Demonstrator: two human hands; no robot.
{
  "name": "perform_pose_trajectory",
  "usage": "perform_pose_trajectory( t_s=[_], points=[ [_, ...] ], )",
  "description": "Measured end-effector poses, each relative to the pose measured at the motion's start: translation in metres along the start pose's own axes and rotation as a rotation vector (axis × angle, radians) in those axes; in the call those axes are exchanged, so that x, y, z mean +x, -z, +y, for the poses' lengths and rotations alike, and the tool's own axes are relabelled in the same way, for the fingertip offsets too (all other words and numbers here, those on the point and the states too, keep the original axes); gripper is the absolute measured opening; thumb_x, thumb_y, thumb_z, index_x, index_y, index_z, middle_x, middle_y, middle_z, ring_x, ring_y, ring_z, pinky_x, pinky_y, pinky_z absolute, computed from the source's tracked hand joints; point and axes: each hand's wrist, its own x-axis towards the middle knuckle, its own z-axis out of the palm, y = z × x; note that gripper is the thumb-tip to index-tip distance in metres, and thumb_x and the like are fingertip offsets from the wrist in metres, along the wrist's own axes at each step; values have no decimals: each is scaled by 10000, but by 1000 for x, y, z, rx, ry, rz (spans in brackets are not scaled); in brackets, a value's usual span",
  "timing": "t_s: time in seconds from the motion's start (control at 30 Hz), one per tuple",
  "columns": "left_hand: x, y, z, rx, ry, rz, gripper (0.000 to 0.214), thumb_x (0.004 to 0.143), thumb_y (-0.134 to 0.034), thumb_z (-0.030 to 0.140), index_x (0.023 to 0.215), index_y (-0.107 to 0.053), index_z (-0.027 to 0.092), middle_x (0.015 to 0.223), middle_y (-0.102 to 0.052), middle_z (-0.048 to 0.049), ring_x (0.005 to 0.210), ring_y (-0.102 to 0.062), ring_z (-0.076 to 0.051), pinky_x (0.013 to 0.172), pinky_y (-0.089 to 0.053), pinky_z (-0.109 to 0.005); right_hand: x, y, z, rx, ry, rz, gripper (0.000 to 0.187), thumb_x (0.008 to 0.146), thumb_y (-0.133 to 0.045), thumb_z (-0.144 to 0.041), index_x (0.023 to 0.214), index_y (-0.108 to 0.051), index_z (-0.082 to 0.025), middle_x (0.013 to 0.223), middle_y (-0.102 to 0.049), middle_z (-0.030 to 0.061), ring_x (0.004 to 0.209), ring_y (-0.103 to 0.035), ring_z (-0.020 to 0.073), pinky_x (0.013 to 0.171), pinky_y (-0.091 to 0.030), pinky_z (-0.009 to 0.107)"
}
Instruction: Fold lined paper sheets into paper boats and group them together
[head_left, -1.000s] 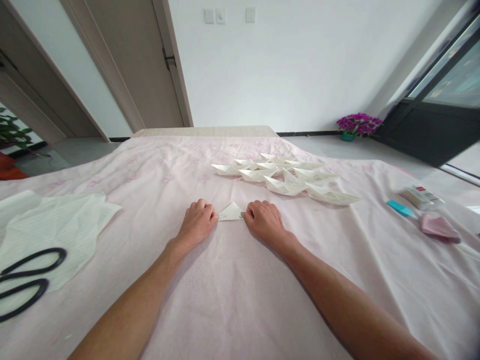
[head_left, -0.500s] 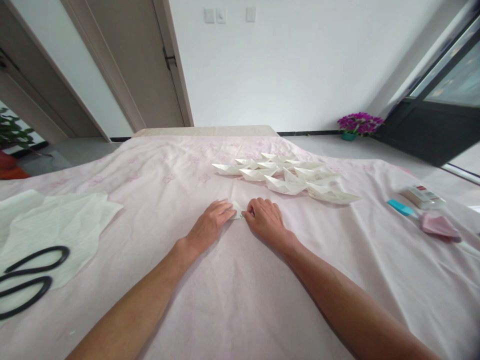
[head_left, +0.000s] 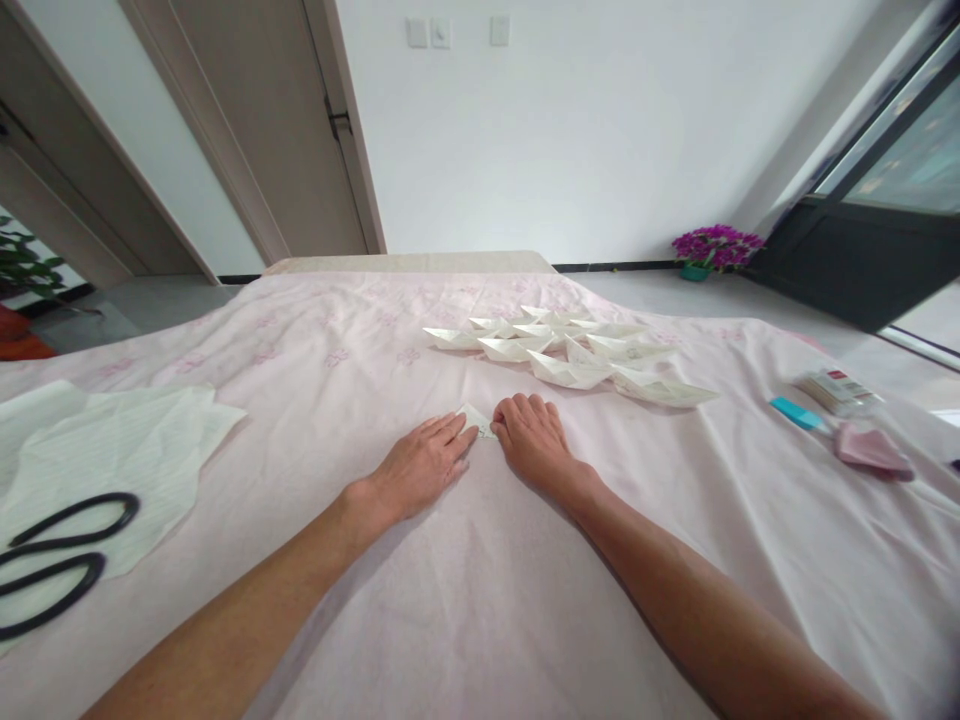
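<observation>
A small piece of folded white paper (head_left: pixel 478 418) lies on the pink cloth between my two hands, with faint dark marks near its lower edge. My left hand (head_left: pixel 427 460) lies flat on its left side, fingers stretched out and pressing it down. At its right corner, my right hand (head_left: pixel 531 435) is closed, thumb against curled fingers, gripping the folded paper. Both hands cover part of the paper. Just beyond the right hand stand several folded paper boats (head_left: pixel 574 368) in a cluster.
White paper sheets (head_left: pixel 150 440) lie at the left with black-handled scissors (head_left: pixel 67 540) on top. On the right are a blue object (head_left: pixel 796 413), a clear-wrapped packet (head_left: pixel 838 390) and a pink cloth-like item (head_left: pixel 874 450). The table's far edge (head_left: pixel 412 262) faces a white wall.
My left hand has turned flatter and shifted its fingers over the paper's left part. My right hand stays at the right corner, almost unmoved.
</observation>
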Motion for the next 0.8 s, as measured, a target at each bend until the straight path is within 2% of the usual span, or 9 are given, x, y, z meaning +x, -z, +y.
perform_pose_trajectory(
  t_s=[0.13, 0.2, 0.3, 0.43, 0.63, 0.8],
  points=[
    [-3, 0, 3, 28, 33, -49, 522, 961, -476, 393, 1414, -436, 136, 1498, -422, -180, 1405, -374, -287, 1146, -313, -448, 0, -2, -6, 18, 15, 25, 117, 972, -420, -211, 944, -533, -220, 955, -583, 52, 925, -451, 225, 807, -272, 343],
    [-3, 0, 5, 44, 40, -77, 556, 958, -477, 407, 1426, -420, 113, 1511, -398, -192, 1412, -359, -296, 1148, -302, -449, -1, -4, -10, 37, -1, 37, 96, 970, -448, -264, 960, -532, -218, 978, -581, 58, 939, -451, 231, 815, -274, 345],
    [-4, -3, 6, 46, 50, -78, 575, 961, -461, 426, 1431, -410, 100, 1523, -375, -197, 1429, -325, -297, 1155, -282, -453, -1, -8, -16, 37, -34, 62, 160, 948, -505, -363, 994, -528, -212, 1020, -573, 77, 966, -443, 250, 835, -272, 361],
    [-7, -7, 8, 47, 74, -55, 583, 967, -429, 453, 1444, -391, 121, 1538, -352, -186, 1445, -293, -287, 1166, -254, -455, 0, -11, -21, 32, -47, 66, 194, 932, -531, -383, 1020, -524, -211, 1034, -560, 85, 974, -435, 260, 828, -273, 369],
    [-9, -5, 6, 83, 36, -92, 617, 961, -437, 483, 1466, -353, 139, 1555, -315, -190, 1457, -259, -298, 1168, -233, -463, 0, -9, -15, 44, -67, 27, 133, 920, -530, -280, 1031, -527, -205, 1060, -540, 90, 979, -422, 254, 829, -278, 361],
    [-14, -1, 2, 99, 12, -118, 623, 951, -464, 490, 1484, -323, 200, 1578, -277, -164, 1464, -243, -289, 1161, -247, -467, -4, -7, -7, 42, -61, 14, 117, 926, -470, -195, 1026, -530, -193, 1054, -531, 95, 961, -413, 249, 820, -284, 352]
  ],
)
